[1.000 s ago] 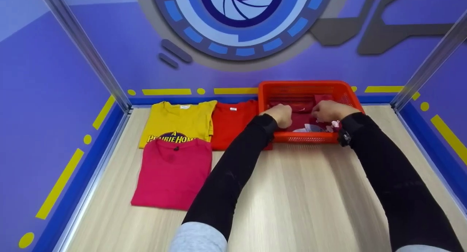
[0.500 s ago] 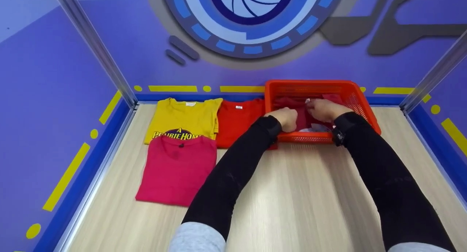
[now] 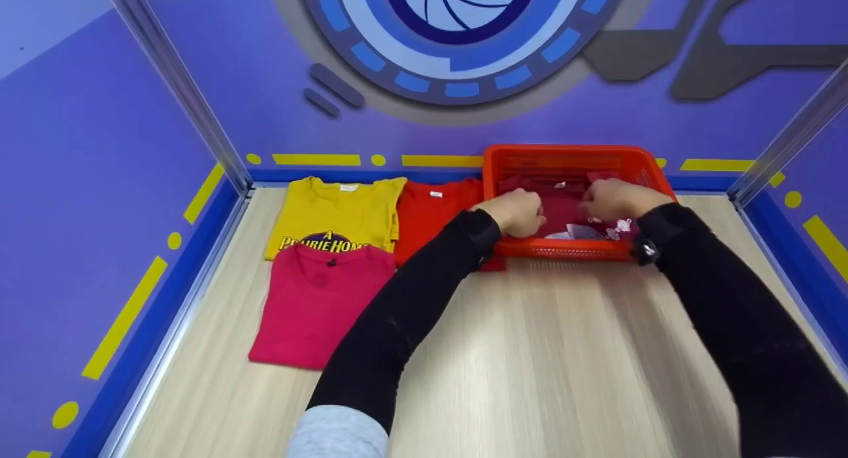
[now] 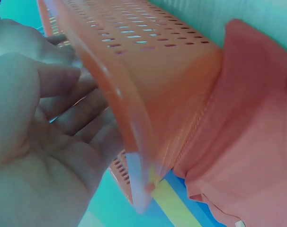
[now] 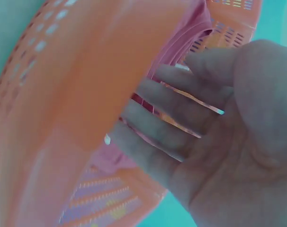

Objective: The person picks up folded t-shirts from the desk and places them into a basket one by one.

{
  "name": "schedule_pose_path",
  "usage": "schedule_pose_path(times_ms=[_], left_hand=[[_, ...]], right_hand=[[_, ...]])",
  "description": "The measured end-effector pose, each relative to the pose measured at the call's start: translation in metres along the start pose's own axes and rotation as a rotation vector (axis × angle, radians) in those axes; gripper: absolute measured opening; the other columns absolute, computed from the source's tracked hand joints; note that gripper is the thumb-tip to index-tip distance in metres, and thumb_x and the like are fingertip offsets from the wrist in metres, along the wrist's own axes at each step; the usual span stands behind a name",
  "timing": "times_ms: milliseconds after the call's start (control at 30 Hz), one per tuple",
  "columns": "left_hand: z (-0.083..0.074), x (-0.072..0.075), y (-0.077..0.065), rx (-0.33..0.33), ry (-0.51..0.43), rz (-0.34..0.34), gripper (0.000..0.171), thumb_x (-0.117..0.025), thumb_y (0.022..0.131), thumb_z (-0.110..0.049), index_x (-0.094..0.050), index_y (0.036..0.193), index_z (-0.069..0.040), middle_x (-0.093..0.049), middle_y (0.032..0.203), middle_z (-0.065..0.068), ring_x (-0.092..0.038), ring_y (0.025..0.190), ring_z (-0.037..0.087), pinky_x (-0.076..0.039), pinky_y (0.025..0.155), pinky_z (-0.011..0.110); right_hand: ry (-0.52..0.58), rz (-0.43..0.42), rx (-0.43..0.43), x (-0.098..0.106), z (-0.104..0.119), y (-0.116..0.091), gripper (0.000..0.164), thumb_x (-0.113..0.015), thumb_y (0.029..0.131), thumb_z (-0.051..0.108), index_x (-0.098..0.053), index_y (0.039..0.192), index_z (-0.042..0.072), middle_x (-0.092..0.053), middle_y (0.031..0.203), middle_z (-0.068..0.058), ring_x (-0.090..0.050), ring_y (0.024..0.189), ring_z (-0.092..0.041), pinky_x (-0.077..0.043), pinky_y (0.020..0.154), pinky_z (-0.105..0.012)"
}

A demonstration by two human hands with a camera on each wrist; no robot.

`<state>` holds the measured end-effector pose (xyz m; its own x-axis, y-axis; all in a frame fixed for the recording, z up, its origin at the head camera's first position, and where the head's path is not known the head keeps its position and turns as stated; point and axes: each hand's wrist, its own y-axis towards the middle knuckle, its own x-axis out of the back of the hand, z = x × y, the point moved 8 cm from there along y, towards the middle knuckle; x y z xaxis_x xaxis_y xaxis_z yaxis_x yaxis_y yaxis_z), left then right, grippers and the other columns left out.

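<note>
grained tabletop (image 3: 530, 352) bears a perforated basket (image 3: 556, 248), left hand (image 3: 517, 213) and right hand (image 3: 615, 199) inside, unclenched.

Right of centre I see a smooth, faintly glossy plastic basket (image 3: 563, 248). The dark-red garment (image 3: 560, 205) inside is matt cloth, like the yellow shirt (image 3: 341, 209), red shirt (image 3: 427, 213), pink shirt (image 3: 321, 305) and my sleeves (image 3: 391, 325). The lower-middle tabletop (image 3: 523, 352) looks wood-grained, slightly shiny; the upper-left corner post (image 3: 180, 80), metallic.

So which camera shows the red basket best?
The head view: there the basket shows almost whole from above, with dark red cloth inside. Each wrist view shows only close-up, cut-off parts of it.
</note>
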<state>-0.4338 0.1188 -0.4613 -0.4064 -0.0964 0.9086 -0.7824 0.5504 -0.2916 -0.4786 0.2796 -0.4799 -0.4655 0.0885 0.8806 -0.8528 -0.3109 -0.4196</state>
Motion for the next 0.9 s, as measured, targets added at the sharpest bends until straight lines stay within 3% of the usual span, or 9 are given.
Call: schedule_pose_path(times_ms=[100,200,300,367,433,533,600,700,900], left_hand=[[-0.002,-0.009,-0.006,0.054,-0.004,0.077,0.055,-0.034,0.102,-0.060,-0.067,0.122,-0.021,-0.065,0.122,-0.002,-0.059,0.109,0.012,-0.044,0.101,0.028],[-0.004,-0.020,-0.011,0.108,-0.006,0.172,0.076,-0.019,0.094,-0.077,-0.049,0.146,-0.031,-0.047,0.153,-0.009,-0.046,0.138,0.011,-0.033,0.119,0.033],[-0.008,-0.025,-0.016,0.135,0.004,0.209,0.082,-0.012,0.088,-0.083,-0.038,0.151,-0.037,-0.034,0.160,-0.013,-0.036,0.147,0.010,-0.027,0.123,0.034],[-0.012,-0.021,-0.018,0.120,0.024,0.145,0.079,-0.017,0.092,-0.079,-0.054,0.142,-0.030,-0.052,0.148,-0.006,-0.049,0.136,0.012,-0.037,0.115,0.034],[-0.018,-0.010,-0.023,0.084,0.034,0.005,0.065,-0.027,0.097,-0.071,-0.068,0.116,-0.024,-0.066,0.114,-0.003,-0.062,0.112,0.014,-0.049,0.097,0.032],[-0.029,0.013,-0.043,-0.028,0.018,-0.239,0.043,-0.044,0.101,-0.054,-0.061,0.079,-0.022,-0.050,0.071,-0.004,-0.059,0.075,0.014,-0.047,0.069,0.029],[-0.034,0.027,-0.067,-0.114,-0.018,-0.354,0.037,-0.049,0.101,-0.048,-0.062,0.077,-0.023,-0.047,0.064,-0.006,-0.056,0.067,0.012,-0.044,0.062,0.027],[-0.032,0.033,-0.106,-0.210,-0.018,-0.438,0.031,-0.050,0.102,-0.044,-0.065,0.083,-0.024,-0.051,0.065,-0.007,-0.055,0.067,0.010,-0.043,0.060,0.025],[0.007,-0.003,-0.155,-0.207,0.124,-0.479,0.029,-0.046,0.104,-0.037,-0.067,0.091,-0.022,-0.062,0.077,-0.006,-0.060,0.075,0.014,-0.051,0.062,0.030]], right_hand=[[-0.018,0.075,-0.010,-0.009,-0.012,-0.014,0.033,-0.052,0.100,0.031,-0.072,0.101,0.004,-0.067,0.084,-0.009,-0.062,0.075,-0.023,-0.049,0.066,-0.035],[-0.043,0.145,-0.024,-0.022,-0.023,-0.024,0.036,-0.052,0.100,0.036,-0.072,0.105,0.006,-0.064,0.085,-0.007,-0.060,0.076,-0.023,-0.048,0.068,-0.036],[-0.081,0.132,0.004,-0.027,-0.027,-0.031,0.041,-0.051,0.101,0.040,-0.072,0.116,0.008,-0.065,0.097,-0.008,-0.059,0.086,-0.023,-0.049,0.080,-0.042],[-0.040,0.091,0.025,-0.022,-0.027,-0.037,0.039,-0.049,0.102,0.035,-0.071,0.122,0.009,-0.067,0.107,-0.011,-0.058,0.093,-0.024,-0.048,0.085,-0.044],[0.015,0.007,0.062,-0.011,-0.022,-0.045,0.035,-0.049,0.102,0.031,-0.072,0.119,0.010,-0.070,0.108,-0.011,-0.060,0.092,-0.023,-0.049,0.085,-0.044],[0.112,-0.172,0.100,0.007,-0.006,-0.062,0.028,-0.050,0.102,0.026,-0.074,0.113,0.013,-0.072,0.097,-0.009,-0.060,0.082,-0.020,-0.050,0.075,-0.037],[0.139,-0.320,0.131,0.016,0.009,-0.077,0.024,-0.055,0.101,0.028,-0.074,0.108,0.016,-0.070,0.086,-0.005,-0.059,0.073,-0.017,-0.049,0.069,-0.032],[0.199,-0.469,0.196,0.016,0.034,-0.104,0.019,-0.057,0.100,0.025,-0.075,0.102,0.020,-0.066,0.074,-0.001,-0.055,0.061,-0.014,-0.047,0.059,-0.028],[0.224,-0.510,0.361,-0.021,0.066,-0.136,0.016,-0.061,0.097,0.016,-0.075,0.100,0.022,-0.068,0.075,0.005,-0.058,0.062,-0.006,-0.050,0.059,-0.023]])
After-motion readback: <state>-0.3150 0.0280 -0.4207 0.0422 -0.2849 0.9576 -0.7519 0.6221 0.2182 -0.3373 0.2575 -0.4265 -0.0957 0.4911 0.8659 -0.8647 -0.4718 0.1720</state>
